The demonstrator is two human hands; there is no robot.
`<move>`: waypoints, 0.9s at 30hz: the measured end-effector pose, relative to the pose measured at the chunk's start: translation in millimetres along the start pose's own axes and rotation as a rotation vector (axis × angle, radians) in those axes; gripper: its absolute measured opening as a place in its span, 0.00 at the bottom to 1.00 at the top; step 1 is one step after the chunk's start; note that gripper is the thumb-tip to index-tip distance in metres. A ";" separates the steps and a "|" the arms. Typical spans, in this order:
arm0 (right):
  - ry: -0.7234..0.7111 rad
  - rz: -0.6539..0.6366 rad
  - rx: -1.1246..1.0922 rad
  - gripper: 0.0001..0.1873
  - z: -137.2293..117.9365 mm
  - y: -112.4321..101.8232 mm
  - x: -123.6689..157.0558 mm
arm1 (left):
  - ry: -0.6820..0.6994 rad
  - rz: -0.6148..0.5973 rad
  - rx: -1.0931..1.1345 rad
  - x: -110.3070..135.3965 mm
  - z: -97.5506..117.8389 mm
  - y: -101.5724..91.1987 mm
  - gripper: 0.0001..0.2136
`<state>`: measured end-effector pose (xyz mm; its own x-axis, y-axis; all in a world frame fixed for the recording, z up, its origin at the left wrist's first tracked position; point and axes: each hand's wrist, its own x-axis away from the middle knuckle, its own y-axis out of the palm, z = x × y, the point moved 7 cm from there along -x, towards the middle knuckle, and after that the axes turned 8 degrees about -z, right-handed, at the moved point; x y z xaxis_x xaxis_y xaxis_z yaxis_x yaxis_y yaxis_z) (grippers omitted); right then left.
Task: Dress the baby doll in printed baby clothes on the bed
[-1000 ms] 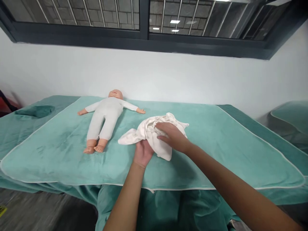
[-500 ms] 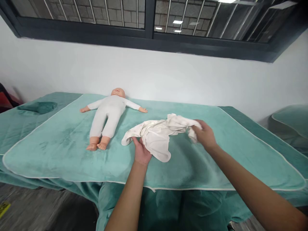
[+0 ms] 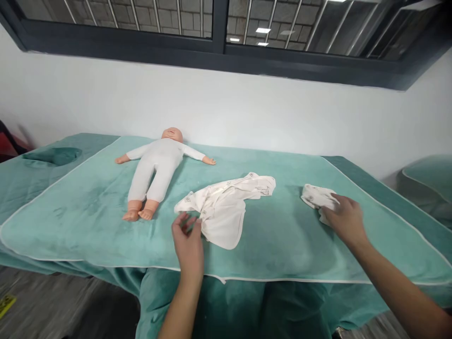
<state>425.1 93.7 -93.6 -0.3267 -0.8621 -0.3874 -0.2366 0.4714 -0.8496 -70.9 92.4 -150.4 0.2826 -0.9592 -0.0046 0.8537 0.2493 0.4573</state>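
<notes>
A baby doll [image 3: 155,165] in a white bodysuit lies on its back on a teal blanket [image 3: 88,207] spread over a bed. A crumpled white garment [image 3: 222,207] lies in the middle of the blanket. My left hand [image 3: 188,242] hovers just at its near-left edge, fingers loosely apart, holding nothing. A smaller white piece of cloth [image 3: 316,197] lies further right. My right hand [image 3: 344,219] rests on its near end, fingers curled over it.
A white wall and a dark-framed window run behind the bed. A darker teal pillow [image 3: 52,155] lies at far left. Another teal-covered bed [image 3: 427,176] stands at the right edge. Dark floor shows at bottom left.
My right hand pulled the small white cloth away from the bundle and carried it to the right, down onto the blanket. My left hand let go of the larger garment and drew back.
</notes>
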 end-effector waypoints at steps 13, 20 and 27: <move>-0.690 -0.310 -0.133 0.26 -284.6 102.7 -30.8 | 0.354 -0.452 -1.772 -76.5 23.2 119.6 0.09; -0.498 -0.157 -0.272 0.27 -257.8 118.4 -27.6 | 0.230 -0.502 -1.492 -75.3 68.1 94.8 0.06; 0.022 -0.172 -0.303 0.33 -91.6 105.8 -28.4 | -0.046 -0.779 -1.024 -55.2 87.8 83.9 0.16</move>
<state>325.5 185.1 -139.7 -0.2776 -0.9310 -0.2369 -0.5501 0.3563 -0.7553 -53.3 154.6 -33.7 -0.4370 -0.8959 0.0793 0.7369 -0.4072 -0.5397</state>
